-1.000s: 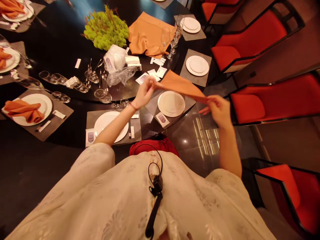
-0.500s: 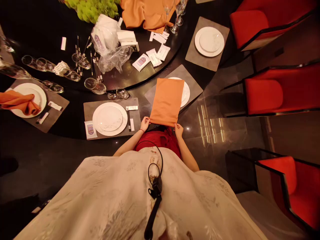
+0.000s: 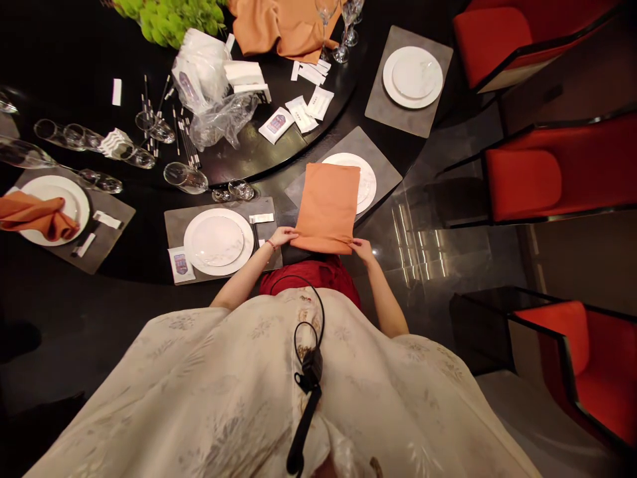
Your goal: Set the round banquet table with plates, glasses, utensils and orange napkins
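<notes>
In a dim banquet room, beside red chairs (image 3: 522,184), a round black table (image 3: 279,166) is set, and an orange napkin (image 3: 327,209) is laid flat across a white plate (image 3: 365,179), its near edge lying past the mat (image 3: 381,166). An uneven pull on that edge could drag the cloth askew or tip the plate. Both arms are reached forward and low, the left hand (image 3: 283,237) and right hand (image 3: 363,250) at the near corners; the fingers are curled at the cloth, but whether they grip cannot be told.
</notes>
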The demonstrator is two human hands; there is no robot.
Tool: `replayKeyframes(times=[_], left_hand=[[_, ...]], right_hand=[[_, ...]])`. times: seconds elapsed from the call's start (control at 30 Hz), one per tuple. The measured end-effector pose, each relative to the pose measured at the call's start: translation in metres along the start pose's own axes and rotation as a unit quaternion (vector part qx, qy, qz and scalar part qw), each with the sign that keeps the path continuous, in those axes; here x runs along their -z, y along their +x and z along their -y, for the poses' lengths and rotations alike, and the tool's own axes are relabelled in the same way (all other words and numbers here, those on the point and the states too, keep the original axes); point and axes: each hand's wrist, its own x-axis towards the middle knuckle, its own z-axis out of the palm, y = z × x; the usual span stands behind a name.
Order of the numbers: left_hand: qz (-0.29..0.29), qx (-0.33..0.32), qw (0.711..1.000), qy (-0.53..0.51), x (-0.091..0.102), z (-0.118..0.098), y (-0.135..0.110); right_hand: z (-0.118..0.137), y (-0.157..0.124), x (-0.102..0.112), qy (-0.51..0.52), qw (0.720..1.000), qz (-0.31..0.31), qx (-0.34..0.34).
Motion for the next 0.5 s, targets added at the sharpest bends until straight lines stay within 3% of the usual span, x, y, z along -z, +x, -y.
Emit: replayKeyframes(times=[0.07, 0.13, 0.2, 0.23, 0.33, 0.5], left_hand=[[0.03, -0.103, 0.993, 0.045, 0.015, -0.019, 0.003], [0.025, -0.244, 0.966, 0.083, 0.024, -0.042, 0.007], [0.009, -0.332, 0.94, 0.082, 0.024, -0.063, 0.011], [0.007, -0.346, 0.936, 0.068, 0.021, -0.07, 0.013], [-0.012, -0.304, 0.953, -0.001, 0.004, -0.071, 0.018], [-0.124, -0.128, 0.979, -0.095, -0.028, -0.027, 0.025]], right_hand=[[0.018, -0.001, 0.013, -0.06, 0.989, 0.003, 0.131], [0.038, -0.001, 0.02, -0.106, 0.961, -0.029, 0.253], [0.054, 0.001, 0.021, -0.124, 0.938, -0.058, 0.319], [0.058, 0.003, 0.018, -0.123, 0.933, -0.075, 0.329], [0.056, 0.011, 0.0, -0.085, 0.944, -0.134, 0.29], [0.017, 0.024, -0.04, -0.034, 0.974, -0.184, 0.129]])
